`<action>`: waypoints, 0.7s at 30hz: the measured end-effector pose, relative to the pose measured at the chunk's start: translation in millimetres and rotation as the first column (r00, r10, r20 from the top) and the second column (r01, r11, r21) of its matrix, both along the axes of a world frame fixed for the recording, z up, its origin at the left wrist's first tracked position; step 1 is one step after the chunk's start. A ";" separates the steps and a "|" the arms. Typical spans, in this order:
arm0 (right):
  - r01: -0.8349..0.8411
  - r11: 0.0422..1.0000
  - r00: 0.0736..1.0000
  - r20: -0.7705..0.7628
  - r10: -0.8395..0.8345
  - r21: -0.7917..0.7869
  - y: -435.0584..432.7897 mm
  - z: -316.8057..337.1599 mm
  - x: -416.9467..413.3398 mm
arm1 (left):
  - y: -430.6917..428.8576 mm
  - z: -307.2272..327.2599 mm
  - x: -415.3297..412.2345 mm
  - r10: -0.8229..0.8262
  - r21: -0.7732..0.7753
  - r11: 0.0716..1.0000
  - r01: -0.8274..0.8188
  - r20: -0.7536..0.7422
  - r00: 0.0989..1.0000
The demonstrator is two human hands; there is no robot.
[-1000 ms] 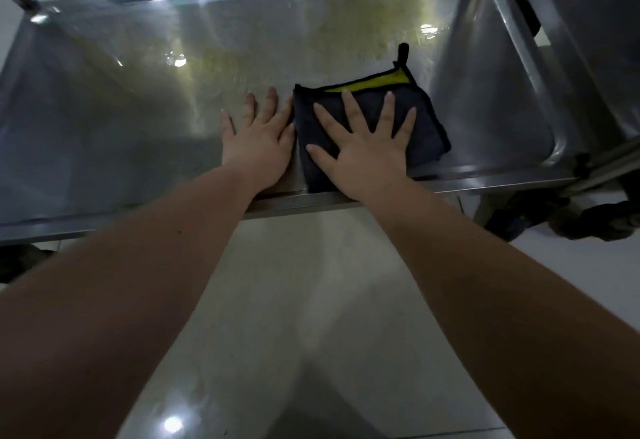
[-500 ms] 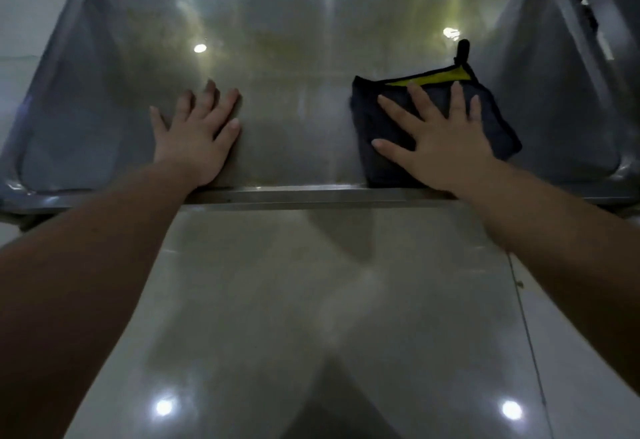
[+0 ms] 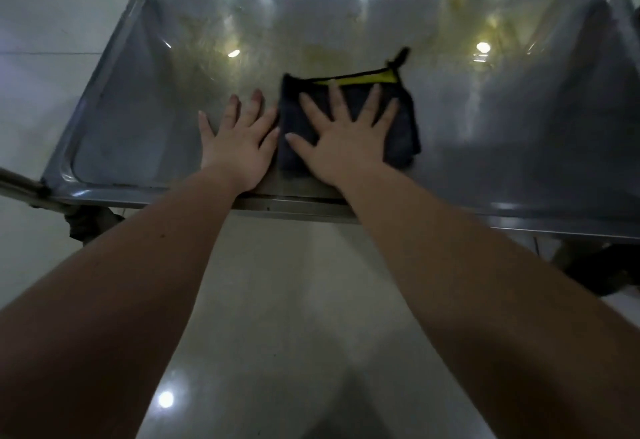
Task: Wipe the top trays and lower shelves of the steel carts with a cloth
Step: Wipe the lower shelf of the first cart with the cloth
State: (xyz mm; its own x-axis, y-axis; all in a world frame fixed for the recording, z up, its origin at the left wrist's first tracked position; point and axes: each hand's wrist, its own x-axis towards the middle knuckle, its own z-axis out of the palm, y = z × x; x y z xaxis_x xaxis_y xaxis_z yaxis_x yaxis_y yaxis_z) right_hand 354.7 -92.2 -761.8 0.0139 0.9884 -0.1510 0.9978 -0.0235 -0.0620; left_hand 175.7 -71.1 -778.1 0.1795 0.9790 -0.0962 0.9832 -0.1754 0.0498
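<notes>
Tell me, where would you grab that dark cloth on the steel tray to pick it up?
Probably the far right corner, by the little loop sticking out past the yellow edge. The cloth lies folded flat on the tray, with the right hand spread over its near middle, so that corner is free. Come from above on the far right and pinch it.

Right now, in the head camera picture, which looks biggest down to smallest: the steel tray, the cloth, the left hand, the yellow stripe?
1. steel tray.
2. cloth and left hand look about alike; the right hand covers part of the cloth, so no ranking.
3. yellow stripe.
</notes>
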 end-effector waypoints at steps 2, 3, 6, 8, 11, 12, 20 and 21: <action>-0.054 0.999 0.998 -0.014 0.054 -0.003 -0.2 -1.9 -5.3 | 0.0 0.6 -0.8 0.013 -0.010 1.000 -0.013 0.007 1.000; -0.065 0.998 0.998 -0.026 0.065 0.000 3.8 -1.9 4.9 | 0.0 1.1 -0.3 0.013 -0.012 1.000 -0.013 0.013 1.000; 0.029 0.999 0.999 -0.037 -0.029 0.013 20.3 -1.8 66.6 | -0.1 2.4 1.9 0.005 -0.013 1.000 -0.004 0.022 1.000; 0.197 0.980 0.980 -0.038 -0.197 -0.008 25.1 -0.5 125.2 | -0.5 2.8 2.7 0.005 -0.004 1.000 -0.005 0.020 1.000; 0.381 0.924 0.924 -0.024 -0.382 -0.039 6.7 5.0 197.2 | -1.6 3.8 5.1 0.007 0.000 1.000 -0.007 0.018 1.000; 0.412 0.910 0.910 -0.028 -0.413 -0.040 -2.5 5.9 205.9 | -2.4 4.1 6.4 0.009 0.004 1.000 -0.009 0.019 1.000; 0.152 0.988 0.988 -0.022 -0.152 0.004 -41.4 -0.8 42.6 | -2.8 5.9 9.9 0.016 0.001 1.000 -0.016 0.000 1.000; 0.077 0.997 0.997 -0.020 -0.077 -0.004 -47.8 -1.6 16.3 | -3.2 6.2 9.6 0.016 -0.001 1.000 -0.016 -0.001 1.000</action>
